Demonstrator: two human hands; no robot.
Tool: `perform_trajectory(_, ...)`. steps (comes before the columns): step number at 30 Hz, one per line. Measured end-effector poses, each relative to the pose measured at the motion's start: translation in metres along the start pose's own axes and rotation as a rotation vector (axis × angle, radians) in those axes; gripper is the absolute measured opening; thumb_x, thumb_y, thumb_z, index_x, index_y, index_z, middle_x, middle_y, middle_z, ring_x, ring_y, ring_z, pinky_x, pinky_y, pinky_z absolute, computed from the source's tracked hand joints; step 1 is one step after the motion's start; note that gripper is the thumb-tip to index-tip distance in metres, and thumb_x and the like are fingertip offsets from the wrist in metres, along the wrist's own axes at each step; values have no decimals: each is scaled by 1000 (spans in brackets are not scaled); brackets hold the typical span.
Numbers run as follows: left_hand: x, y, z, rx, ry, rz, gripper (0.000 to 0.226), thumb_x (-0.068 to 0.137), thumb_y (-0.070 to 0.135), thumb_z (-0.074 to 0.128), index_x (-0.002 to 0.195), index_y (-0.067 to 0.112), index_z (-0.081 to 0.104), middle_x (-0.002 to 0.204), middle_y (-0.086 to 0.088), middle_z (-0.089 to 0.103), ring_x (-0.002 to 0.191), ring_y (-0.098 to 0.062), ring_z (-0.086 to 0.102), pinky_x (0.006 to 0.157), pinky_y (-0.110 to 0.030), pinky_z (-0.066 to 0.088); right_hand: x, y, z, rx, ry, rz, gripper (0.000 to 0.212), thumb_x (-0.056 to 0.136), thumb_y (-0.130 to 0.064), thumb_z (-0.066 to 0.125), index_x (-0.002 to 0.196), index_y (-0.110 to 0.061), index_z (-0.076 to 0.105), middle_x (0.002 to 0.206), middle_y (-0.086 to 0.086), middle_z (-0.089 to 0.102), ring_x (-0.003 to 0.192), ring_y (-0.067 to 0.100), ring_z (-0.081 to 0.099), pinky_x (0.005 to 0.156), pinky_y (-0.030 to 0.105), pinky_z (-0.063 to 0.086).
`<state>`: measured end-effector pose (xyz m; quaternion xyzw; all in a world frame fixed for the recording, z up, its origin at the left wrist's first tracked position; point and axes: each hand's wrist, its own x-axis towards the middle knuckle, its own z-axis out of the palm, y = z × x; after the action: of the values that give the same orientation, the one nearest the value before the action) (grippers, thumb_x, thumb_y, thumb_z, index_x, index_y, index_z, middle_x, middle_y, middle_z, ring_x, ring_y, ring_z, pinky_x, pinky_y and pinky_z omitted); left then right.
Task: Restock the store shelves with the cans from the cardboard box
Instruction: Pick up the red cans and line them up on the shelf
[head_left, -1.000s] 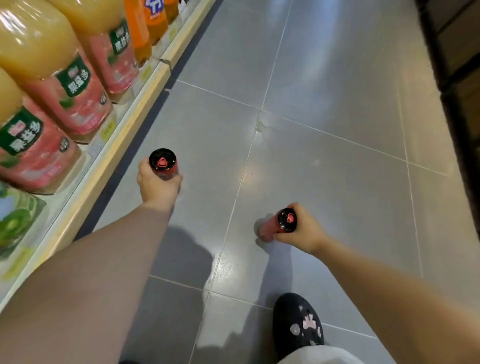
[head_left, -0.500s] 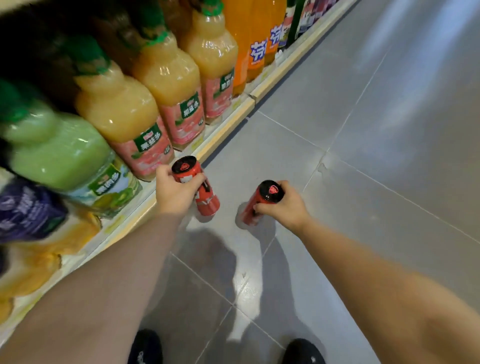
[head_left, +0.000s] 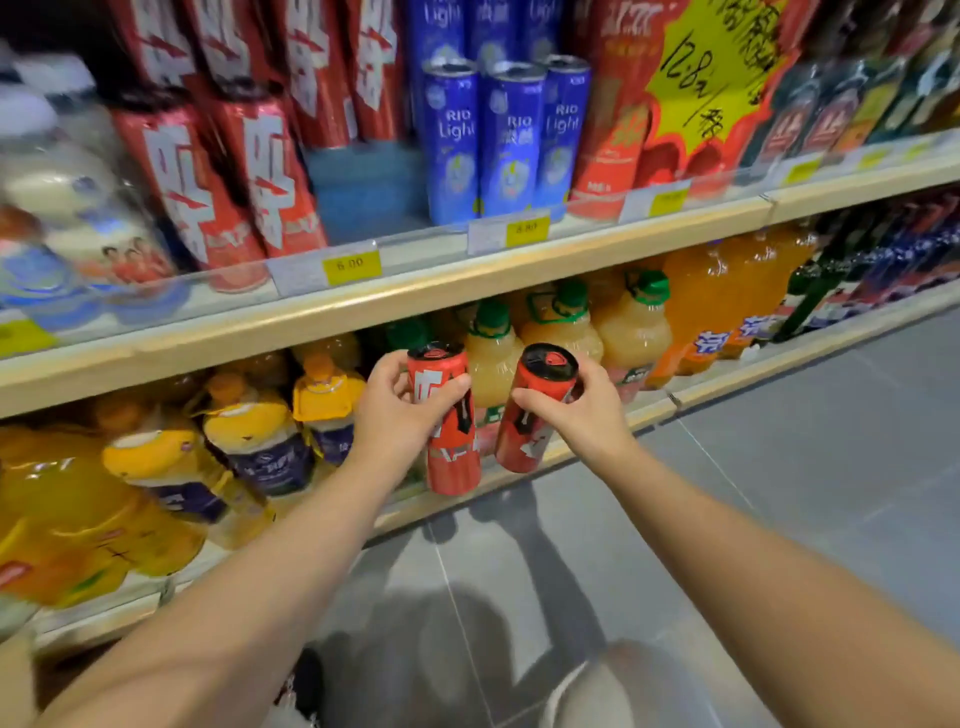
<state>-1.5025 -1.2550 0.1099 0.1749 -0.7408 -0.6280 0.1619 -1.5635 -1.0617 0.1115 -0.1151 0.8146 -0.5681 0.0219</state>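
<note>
At the far left of the upper shelf (head_left: 363, 306), a pale wooden-edged board with yellow price tags, blurred white and blue plastic bottles (head_left: 78, 208) are seen, and beside them tall red shelf cans with white lettering (head_left: 208, 176) are ranged in rows. Below, on the bottom shelf (head_left: 519, 470), yellow-capped juice bottles with dark labels (head_left: 249, 447) are lined up. The left hand (head_left: 400, 415) is raised in front of that lower row, its fingers (head_left: 452, 389) clenched round a slim red left can with a black top (head_left: 449, 421), which is held upright in the air. Just beside it, nearly touching, a matching red right can (head_left: 535, 410) is gripped near its top by the right hand (head_left: 582, 415) and is tilted slightly leftward at its base. Behind both, green-capped bottles of pale juice (head_left: 561, 327) are visible. Further right on the upper shelf, blue cans marked "RIO Light" (head_left: 506, 140) are stood together, followed by a yellow starburst price sign (head_left: 717, 67). Grey floor tiles (head_left: 779, 467) are seen at lower right.
</note>
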Motion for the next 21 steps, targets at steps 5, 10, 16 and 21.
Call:
perform_trajectory(5, 5, 70, -44, 93, 74, 93, 69, 47, 73, 70, 97, 28, 55, 94, 3, 71, 85, -11, 68, 75, -35, 54, 17, -73, 8, 41, 18, -210, 43, 57, -55, 77, 94, -44, 56, 103, -10, 62, 97, 1, 58, 83, 19, 45)
perform_trajectory(10, 8, 123, -66, 128, 153, 234, 52, 64, 61, 69, 102, 27, 59, 86, 10, 69, 72, 2, 65, 62, -17, 47, 36, -117, 16, 54, -13, -329, 55, 56, -61, 73, 101, -35, 56, 105, -2, 63, 97, 13, 61, 88, 36, 48)
perform_trajectory(16, 28, 176, -84, 267, 177, 310, 45, 61, 40, 82, 92, 31, 50, 89, 17, 58, 72, 9, 54, 59, -12, 39, 52, -146, 21, 85, 22, -365, 49, 53, -67, 72, 91, -44, 53, 89, -34, 61, 85, -2, 62, 80, 32, 50)
perform_trajectory(21, 43, 207, -84, 404, 155, 456, 55, 64, 53, 75, 113, 38, 56, 104, 26, 54, 97, 8, 52, 78, -13, 38, 60, -161, 16, 70, 74, -383, 56, 54, -70, 70, 97, -40, 52, 91, -36, 58, 87, 1, 61, 81, 37, 51)
